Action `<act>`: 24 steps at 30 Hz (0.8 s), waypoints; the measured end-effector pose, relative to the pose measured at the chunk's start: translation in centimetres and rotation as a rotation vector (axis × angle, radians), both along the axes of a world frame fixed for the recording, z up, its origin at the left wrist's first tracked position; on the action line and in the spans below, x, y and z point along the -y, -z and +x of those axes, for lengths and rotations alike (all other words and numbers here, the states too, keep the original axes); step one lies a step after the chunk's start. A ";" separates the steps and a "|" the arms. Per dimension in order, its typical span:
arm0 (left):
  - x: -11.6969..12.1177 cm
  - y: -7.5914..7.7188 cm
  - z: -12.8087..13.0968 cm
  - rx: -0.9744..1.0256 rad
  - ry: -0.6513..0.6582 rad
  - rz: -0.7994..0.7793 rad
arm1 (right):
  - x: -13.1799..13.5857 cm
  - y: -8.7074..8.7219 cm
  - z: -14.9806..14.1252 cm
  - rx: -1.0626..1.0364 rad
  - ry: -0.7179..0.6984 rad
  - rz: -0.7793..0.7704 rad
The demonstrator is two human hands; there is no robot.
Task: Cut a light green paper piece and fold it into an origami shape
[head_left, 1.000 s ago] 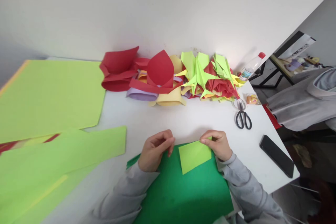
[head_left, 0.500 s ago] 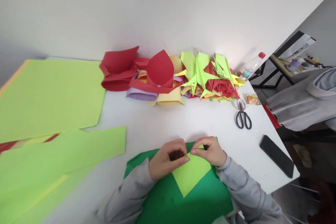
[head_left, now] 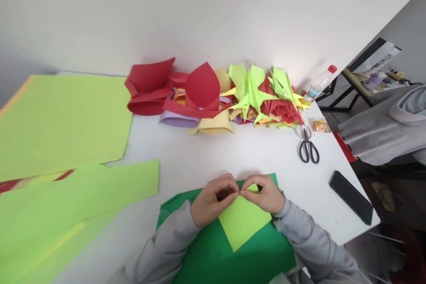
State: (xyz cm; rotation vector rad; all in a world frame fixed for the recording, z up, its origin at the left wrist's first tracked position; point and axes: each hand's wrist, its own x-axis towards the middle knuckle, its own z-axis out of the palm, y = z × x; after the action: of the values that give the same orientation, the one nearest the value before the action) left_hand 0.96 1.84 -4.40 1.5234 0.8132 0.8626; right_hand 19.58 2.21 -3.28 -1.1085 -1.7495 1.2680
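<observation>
A small light-green square of paper (head_left: pixel 242 222) lies corner-down on a dark green sheet (head_left: pixel 233 257) near the table's front edge. My left hand (head_left: pixel 213 199) and my right hand (head_left: pixel 262 193) meet at its top corner, fingertips almost touching. Both hands pinch the paper there, fingers curled. Grey sleeves cover both forearms.
Large light-green sheets (head_left: pixel 63 120) cover the table's left side. Folded red, yellow, purple and green paper shapes (head_left: pixel 216 95) are piled along the wall. Scissors (head_left: pixel 308 146), a black phone (head_left: pixel 351 197), a plastic bottle (head_left: pixel 319 82) and a small snack packet (head_left: pixel 319 124) sit at right. A person in grey (head_left: pixel 386 128) is beyond the table.
My hands came together over the small green paper. The paper turned from lying flat-edged to corner-down, and now both hands pinch its top corner.
</observation>
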 end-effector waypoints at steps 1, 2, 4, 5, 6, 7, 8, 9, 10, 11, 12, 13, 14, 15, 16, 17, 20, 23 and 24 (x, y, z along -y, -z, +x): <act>0.0 0.0 0.0 -0.006 0.005 0.004 | 0.0 0.0 0.0 -0.003 0.005 -0.011; -0.1 -0.1 0.0 -0.011 0.011 0.007 | 0.0 0.1 0.0 -0.006 0.013 -0.028; -0.1 -0.2 -0.1 -0.021 0.022 0.012 | 0.0 0.2 0.0 -0.017 0.048 -0.086; -0.2 -0.2 -0.1 -0.025 0.027 0.014 | 0.0 0.2 0.1 -0.032 0.072 -0.128; -0.2 -0.2 -0.1 -0.028 0.032 0.015 | -0.1 0.2 0.2 -0.054 0.096 -0.176; -0.2 -0.3 -0.1 -0.030 0.035 0.015 | -0.2 0.2 0.3 -0.081 0.120 -0.222; -0.2 -0.3 -0.2 -0.031 0.036 0.014 | -0.3 0.1 0.5 -0.111 0.140 -0.262; -0.2 -0.3 -0.2 -0.031 0.036 0.012 | -0.5 0.0 0.8 -0.140 0.157 -0.288; -0.2 -0.3 -0.3 -0.030 0.034 0.009 | -0.7 -0.2 1.1 -0.166 0.173 -0.300; -0.3 -0.4 -0.4 -0.029 0.031 0.006 | -1.0 -0.4 1.4 -0.186 0.191 -0.302; -0.3 -0.4 -0.5 -0.027 0.024 0.003 | -1.3 -0.6 1.8 -0.203 0.211 -0.293; -0.3 -0.4 -0.5 -0.026 0.016 -0.001 | -1.5 -0.7 2.1 -0.219 0.236 -0.279; -0.4 -0.4 -0.6 -0.024 0.005 -0.004 | -1.7 -0.9 2.3 -0.230 0.261 -0.262; -0.4 -0.5 -0.7 -0.022 -0.007 -0.007 | -1.9 -1.0 2.5 -0.237 0.286 -0.240; -0.5 -0.5 -0.8 -0.018 -0.019 -0.010 | -2.0 -1.0 2.6 -0.237 0.295 -0.227; -0.5 -0.5 -0.8 -0.015 -0.029 -0.014 | -2.0 -1.0 2.6 -0.231 0.285 -0.224; -0.5 -0.6 -0.9 -0.005 -0.040 -0.026 | -1.5 -0.8 2.1 -0.171 0.156 -0.268; -0.5 -0.6 -0.9 0.003 -0.008 -0.043 | -0.8 -0.5 1.4 -0.088 0.052 -0.269; -0.4 -0.6 -0.9 0.003 0.008 -0.048 | -0.6 -0.4 1.2 -0.072 0.027 -0.265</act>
State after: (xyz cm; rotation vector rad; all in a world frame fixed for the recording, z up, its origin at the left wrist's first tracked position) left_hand 0.11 2.28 -3.76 1.4815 0.8198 0.8340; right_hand 20.74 2.79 -2.86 -1.2118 -1.5396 1.5361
